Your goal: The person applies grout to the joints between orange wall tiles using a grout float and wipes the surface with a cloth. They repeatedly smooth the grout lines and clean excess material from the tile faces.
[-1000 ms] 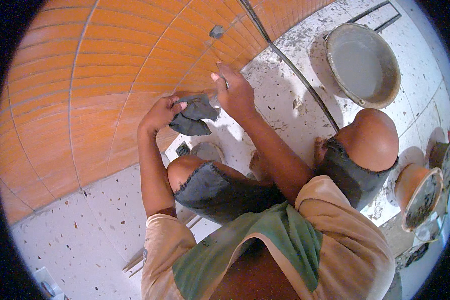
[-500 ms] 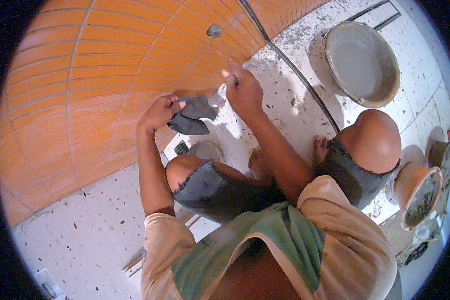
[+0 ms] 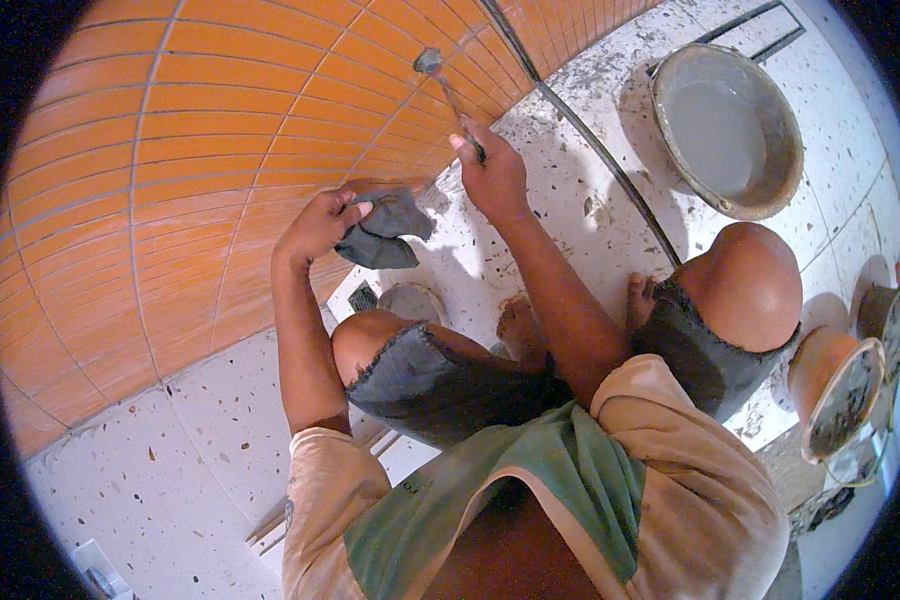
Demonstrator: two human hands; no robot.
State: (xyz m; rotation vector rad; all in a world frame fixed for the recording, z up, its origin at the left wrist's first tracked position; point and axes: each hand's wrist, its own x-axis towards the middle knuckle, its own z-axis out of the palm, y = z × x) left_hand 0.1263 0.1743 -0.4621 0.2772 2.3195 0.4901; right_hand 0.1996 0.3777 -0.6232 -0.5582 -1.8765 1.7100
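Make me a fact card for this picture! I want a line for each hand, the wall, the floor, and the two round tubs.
Left hand: pinching a floppy dark grey piece, maybe cloth
Right hand: gripping a thin tool that points toward a dark round spot
Wall: orange tiles with greyish lines between
Floor: white with dark specks
Basin: holds grey liquid, upper right
Bucket: orange-brown, far right

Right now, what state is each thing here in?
Left hand: closed on the dark cloth.
Dark cloth: limp, folded.
Right hand: closed around a thin tool.
Thin tool: far end pointing toward the tiled wall.
Round basin: open, holding grey liquid.
Orange-brown bucket: open, dark material inside.
White floor: smeared with dark marks.
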